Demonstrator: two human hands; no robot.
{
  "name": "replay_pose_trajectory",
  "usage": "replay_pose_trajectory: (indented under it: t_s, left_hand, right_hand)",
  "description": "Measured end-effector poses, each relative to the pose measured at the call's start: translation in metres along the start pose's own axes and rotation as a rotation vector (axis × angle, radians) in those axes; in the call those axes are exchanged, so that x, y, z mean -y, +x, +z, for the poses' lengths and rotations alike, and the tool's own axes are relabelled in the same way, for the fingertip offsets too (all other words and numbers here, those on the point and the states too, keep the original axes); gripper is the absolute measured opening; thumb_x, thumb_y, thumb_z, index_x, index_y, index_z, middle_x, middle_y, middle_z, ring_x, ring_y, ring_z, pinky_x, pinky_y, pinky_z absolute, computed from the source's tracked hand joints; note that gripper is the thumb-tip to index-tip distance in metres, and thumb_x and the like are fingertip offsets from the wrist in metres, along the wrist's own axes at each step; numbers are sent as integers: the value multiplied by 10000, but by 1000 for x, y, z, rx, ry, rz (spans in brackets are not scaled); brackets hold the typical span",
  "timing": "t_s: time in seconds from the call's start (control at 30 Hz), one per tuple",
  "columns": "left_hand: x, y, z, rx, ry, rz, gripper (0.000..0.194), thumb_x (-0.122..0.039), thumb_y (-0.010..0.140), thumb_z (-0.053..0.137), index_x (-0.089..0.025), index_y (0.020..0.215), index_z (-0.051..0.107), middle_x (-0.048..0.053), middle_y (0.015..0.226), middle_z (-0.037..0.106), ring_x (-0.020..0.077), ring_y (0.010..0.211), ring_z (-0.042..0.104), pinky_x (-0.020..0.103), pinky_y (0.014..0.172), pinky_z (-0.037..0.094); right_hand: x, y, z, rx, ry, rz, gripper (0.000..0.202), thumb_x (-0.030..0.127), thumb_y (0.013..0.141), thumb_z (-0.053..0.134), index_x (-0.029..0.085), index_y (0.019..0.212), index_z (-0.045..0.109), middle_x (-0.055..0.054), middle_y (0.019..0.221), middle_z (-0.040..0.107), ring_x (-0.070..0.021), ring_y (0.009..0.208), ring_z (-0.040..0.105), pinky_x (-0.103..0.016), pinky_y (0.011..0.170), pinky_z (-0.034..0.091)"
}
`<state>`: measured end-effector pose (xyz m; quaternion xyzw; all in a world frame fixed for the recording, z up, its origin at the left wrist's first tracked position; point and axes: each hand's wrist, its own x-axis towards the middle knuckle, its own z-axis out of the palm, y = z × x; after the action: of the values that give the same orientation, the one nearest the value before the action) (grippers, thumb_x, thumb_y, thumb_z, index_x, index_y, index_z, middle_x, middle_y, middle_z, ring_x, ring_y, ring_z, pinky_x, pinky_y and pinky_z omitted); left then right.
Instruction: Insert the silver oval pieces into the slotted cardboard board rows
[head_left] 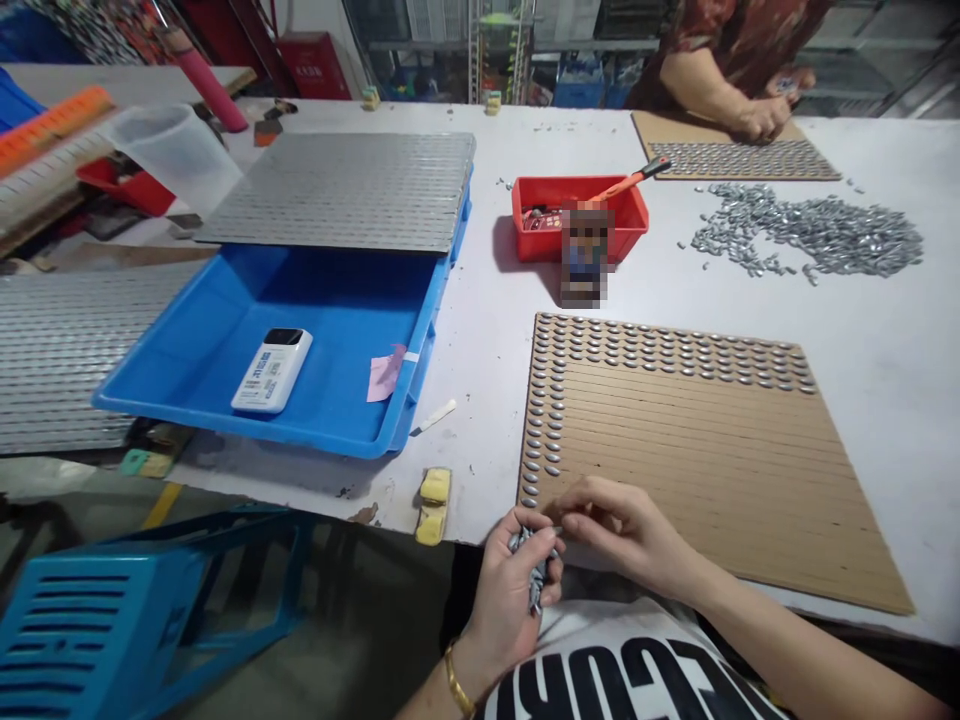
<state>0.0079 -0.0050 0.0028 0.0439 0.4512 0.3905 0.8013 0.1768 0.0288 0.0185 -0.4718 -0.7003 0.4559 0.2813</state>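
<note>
My left hand [525, 565] is curled around a handful of small silver spindle-shaped pieces [537, 585], close to the table's front edge. My right hand [622, 525] is beside it, over the near left corner of a brown grooved board [697, 450]. Its thumb and forefinger are drawn together by my left thumb; whatever sits between them is too small to make out. Silver pieces lie in the board's grooves, in rows along the far edge and in two columns down the left side.
A red bin [540, 245] with an orange-handled tool stands beyond the board. Loose silver pieces [862, 235] are heaped near a co-worker's hand [765, 120]. Left are a blue tray [337, 300] holding a white device [272, 372], a filled board [345, 190] and a blue stool [82, 630].
</note>
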Motion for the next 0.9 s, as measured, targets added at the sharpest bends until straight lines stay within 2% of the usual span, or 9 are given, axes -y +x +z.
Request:
replay_pose_trajectory:
  t_s: [0.07,0.13,0.2,0.3,0.37,0.6,0.7,0.8,0.9]
  left_hand:
    - [0,0,2,-28,4,8,221,-251,739,715,-180,830,527,-32,656,545,43,500,447,154,397,221]
    - [0,1,4,-44,4,5,244,-282,732,731,-176,808,525,-43,644,519,35,488,426,152,391,214]
    - [1,1,5,-34,19,1,254,-317,742,725,-172,778,519,-47,615,494,35,480,404,151,385,200]
    - [4,2,4,-7,65,2,267,-362,767,697,-171,748,511,-48,570,467,43,469,385,155,376,176]
    - [6,3,3,-2,81,0,273,-372,771,690,-170,738,509,-47,569,463,44,467,384,155,373,171]
    - [9,3,-4,-6,-17,-64,191,-306,806,561,-144,906,581,-7,650,528,68,478,454,162,359,219]
    - [8,0,-5,46,-11,-65,216,-243,802,523,-143,988,565,19,703,576,77,496,472,168,367,229]
    - [7,-4,-5,61,20,-75,181,-237,819,527,-176,988,521,15,710,597,77,492,470,168,376,216]
    - [6,-6,-4,76,34,-84,150,-271,829,555,-194,940,491,11,702,605,76,490,471,167,381,215]
  right_hand:
    - [6,-6,-1,62,57,15,122,275,921,539,204,957,632,-30,817,638,-123,681,582,-215,577,471]
    - [7,-10,0,55,18,-65,116,227,924,525,197,981,622,-47,865,631,-128,739,586,-224,632,483]
    - [3,-12,3,12,-104,-201,154,154,925,492,189,1015,612,-69,910,627,-138,794,583,-244,690,488]
    - [-4,-16,7,-45,-338,-374,210,98,908,489,178,1063,605,-82,894,637,-144,742,562,-248,633,469]
    - [-7,-18,9,-55,-427,-428,214,100,902,496,172,1069,609,-84,875,644,-148,722,560,-251,612,462]
    - [-13,-22,10,-60,-387,-331,201,137,925,460,191,1042,615,-70,868,647,-130,720,590,-231,627,486]
    - [-24,-20,9,-154,-368,-333,192,106,906,477,194,1018,607,-72,882,643,-129,727,595,-234,636,494]
    - [-39,-17,8,-234,-473,-333,207,82,889,481,201,999,610,-75,891,648,-142,760,605,-244,644,500]
    - [-50,-13,10,-235,-583,-334,216,84,888,484,200,1007,620,-72,894,656,-145,764,606,-240,635,492]
